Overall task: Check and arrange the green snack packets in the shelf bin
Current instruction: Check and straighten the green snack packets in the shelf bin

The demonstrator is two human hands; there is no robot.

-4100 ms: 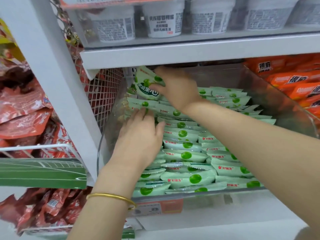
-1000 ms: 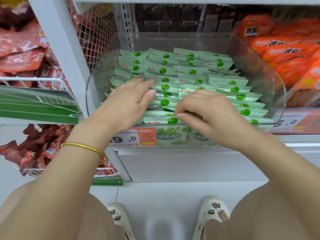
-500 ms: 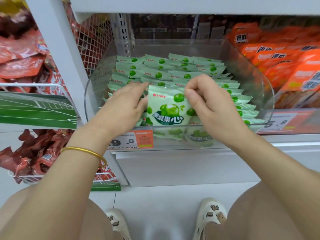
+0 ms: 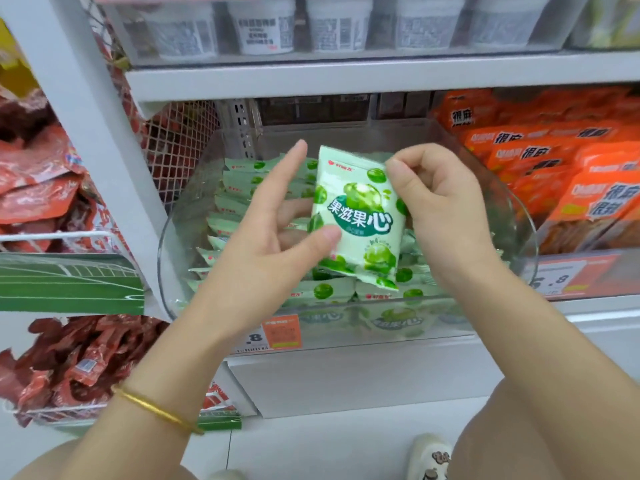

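Observation:
One green snack packet (image 4: 358, 216) is held upright above the clear plastic shelf bin (image 4: 377, 318), its printed front facing me. My right hand (image 4: 440, 206) pinches its top right corner. My left hand (image 4: 273, 233) grips its lower left edge between thumb and fingers, the index finger pointing up. Below and behind, several more green packets (image 4: 239, 202) lie stacked in rows inside the bin; the hands hide the middle rows.
Orange snack packs (image 4: 561, 174) fill the bin to the right. Red packets (image 4: 38, 188) hang in wire racks on the left. White tubs (image 4: 259, 26) stand on the shelf above. Price tags (image 4: 273, 336) line the shelf edge. My knees and shoes show below.
The packet pulled from the front of the bin has been lifted higher, clear of the rows, and my left hand has taken hold of its lower edge. The camera has tilted upward.

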